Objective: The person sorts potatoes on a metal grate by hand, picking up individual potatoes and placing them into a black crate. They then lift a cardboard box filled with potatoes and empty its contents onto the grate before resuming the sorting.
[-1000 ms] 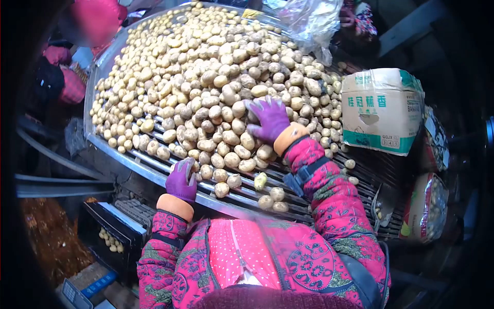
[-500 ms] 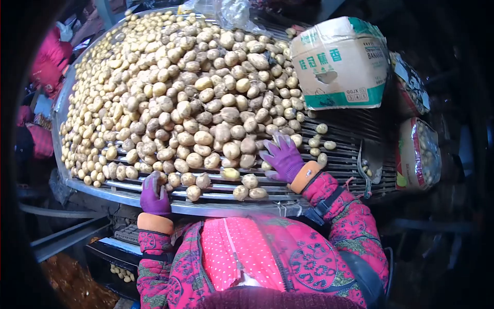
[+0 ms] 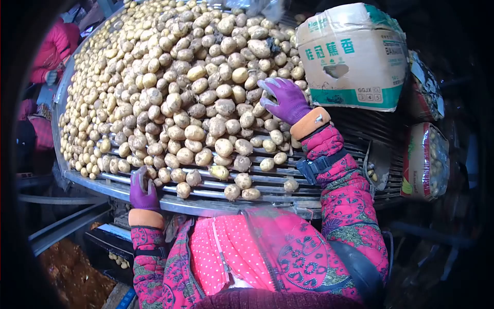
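Note:
A large pile of potatoes (image 3: 175,77) covers much of a slatted metal table (image 3: 206,206). My left hand (image 3: 143,190), in a purple glove, rests at the near edge, its fingers around a potato. My right hand (image 3: 284,98), gloved alike, reaches over the right side of the pile with its fingers apart and curved, close to some potatoes; nothing shows in its grasp. Between my hands, several potatoes lie loose near the front edge, one of them yellowish (image 3: 219,172).
A banana carton (image 3: 355,62) stands at the back right. Past it are packed boxes of potatoes (image 3: 427,159) and a metal scoop (image 3: 380,159). Clear plastic (image 3: 265,7) lies at the back. Another person in pink (image 3: 49,51) is at the far left.
My right hand has moved up and away from me onto the pile. Several potatoes right of it are gone from view or shifted. My left hand has barely moved; the view has shifted slightly.

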A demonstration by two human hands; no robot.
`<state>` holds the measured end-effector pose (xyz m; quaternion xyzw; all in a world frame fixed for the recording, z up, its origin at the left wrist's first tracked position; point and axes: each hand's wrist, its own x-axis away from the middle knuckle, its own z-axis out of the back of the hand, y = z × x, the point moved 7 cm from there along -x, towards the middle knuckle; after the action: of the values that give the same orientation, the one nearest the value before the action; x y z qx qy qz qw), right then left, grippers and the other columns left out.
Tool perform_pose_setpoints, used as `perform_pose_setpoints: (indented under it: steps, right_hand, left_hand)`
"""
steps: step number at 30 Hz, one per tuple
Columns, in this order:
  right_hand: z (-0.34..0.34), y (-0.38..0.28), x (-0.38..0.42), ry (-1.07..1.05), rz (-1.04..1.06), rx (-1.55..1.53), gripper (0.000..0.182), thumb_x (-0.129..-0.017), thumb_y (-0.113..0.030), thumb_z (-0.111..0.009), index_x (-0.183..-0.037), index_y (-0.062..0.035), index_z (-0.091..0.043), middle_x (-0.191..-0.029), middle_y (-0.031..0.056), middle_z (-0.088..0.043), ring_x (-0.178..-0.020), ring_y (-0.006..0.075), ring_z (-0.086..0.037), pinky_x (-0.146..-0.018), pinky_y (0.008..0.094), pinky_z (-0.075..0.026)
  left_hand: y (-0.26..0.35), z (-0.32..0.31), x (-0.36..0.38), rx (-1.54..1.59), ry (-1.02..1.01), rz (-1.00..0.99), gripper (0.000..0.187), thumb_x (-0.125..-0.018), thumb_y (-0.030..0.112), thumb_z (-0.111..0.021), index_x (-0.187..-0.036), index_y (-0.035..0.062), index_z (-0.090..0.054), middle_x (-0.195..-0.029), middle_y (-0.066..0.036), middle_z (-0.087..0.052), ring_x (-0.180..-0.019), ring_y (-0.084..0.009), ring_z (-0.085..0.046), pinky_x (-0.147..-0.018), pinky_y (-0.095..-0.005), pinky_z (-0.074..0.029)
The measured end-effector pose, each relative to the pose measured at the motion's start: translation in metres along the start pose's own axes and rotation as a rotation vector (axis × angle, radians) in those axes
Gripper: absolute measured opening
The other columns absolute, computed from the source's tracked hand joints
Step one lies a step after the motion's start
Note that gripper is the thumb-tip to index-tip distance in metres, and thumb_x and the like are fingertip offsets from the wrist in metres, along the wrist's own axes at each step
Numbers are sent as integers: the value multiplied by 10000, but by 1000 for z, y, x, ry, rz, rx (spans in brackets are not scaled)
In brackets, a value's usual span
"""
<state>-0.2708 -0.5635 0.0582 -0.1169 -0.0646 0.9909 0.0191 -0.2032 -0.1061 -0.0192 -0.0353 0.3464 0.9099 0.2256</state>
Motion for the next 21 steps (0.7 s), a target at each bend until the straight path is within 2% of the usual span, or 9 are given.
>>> perform_pose_setpoints:
  steps: [5,7,11,13,15,16,19,20,21]
  right_hand:
    - [4,-28,32,23,-39,-115,388,-836,-367,-629,-1169,-168,-624,-1124,73,-641,-1009,282,-609,-828,446,-495]
    - [15,-66,52,103,239,-102,334,-842,-323,-629,-1139,-169,-636,-1000,80,-635,-882,281,-619,-724,424,-502]
    - [-10,-137,97,-260,395,-255,305,-811,-183,-610,-1110,-137,-642,-1013,93,-663,-835,299,-638,-676,422,-515]
    - [-21,-162,100,-322,518,-163,248,-798,-192,-575,-1037,-158,-631,-1059,87,-651,-825,276,-632,-662,433,-500]
    - [-29,-161,101,-236,563,-70,290,-764,-240,-619,-1050,-193,-634,-1106,77,-640,-859,284,-620,-691,421,-492]
    - [-18,-164,103,-175,596,-66,340,-722,-272,-658,-1054,-200,-637,-1102,75,-632,-843,289,-616,-665,429,-486]
    - [-26,-164,103,-154,567,-15,310,-699,-279,-671,-1005,-241,-639,-912,58,-580,-774,276,-596,-568,441,-440]
    - [-33,-163,104,-207,568,27,292,-703,-282,-667,-992,-261,-639,-890,52,-569,-760,277,-594,-560,437,-434]
    - [-42,-162,103,-261,560,65,274,-706,-285,-662,-979,-281,-639,-867,47,-558,-747,278,-593,-552,434,-428]
  left_hand:
    - [-3,1,1,31,-7,15,462,-792,-70,-605,-1236,55,-563,-1208,-146,-585,-1156,-311,-558,-1008,-377,-430]
    - [2,3,-1,-17,-25,5,479,-777,-56,-617,-1242,50,-568,-1180,-154,-577,-1106,-309,-579,-969,-374,-463]
    - [0,-4,-3,47,-49,-26,341,-789,89,-600,-1129,67,-604,-1063,-197,-606,-999,-389,-595,-893,-451,-489]
    - [-35,-29,-6,-443,-283,204,344,-792,101,-552,-1130,95,-618,-1062,-230,-624,-991,-427,-609,-861,-481,-505]
    - [-32,-19,-6,-294,-249,324,340,-809,137,-558,-1136,64,-616,-1028,-231,-635,-973,-428,-616,-859,-490,-503]
    - [-32,-14,11,40,97,71,289,-830,149,-576,-1105,83,-636,-1074,-208,-626,-1018,-397,-603,-889,-478,-492]
    - [14,9,15,59,217,-101,347,-804,172,-625,-1139,86,-642,-1077,-180,-636,-962,-347,-629,-859,-429,-508]
    - [4,-5,16,584,113,280,355,-799,163,-638,-1143,79,-635,-976,-125,-653,-871,-259,-634,-794,-384,-514]
    - [-3,-25,15,807,19,286,371,-822,175,-679,-1168,56,-619,-943,-63,-634,-811,-136,-584,-706,-302,-503]
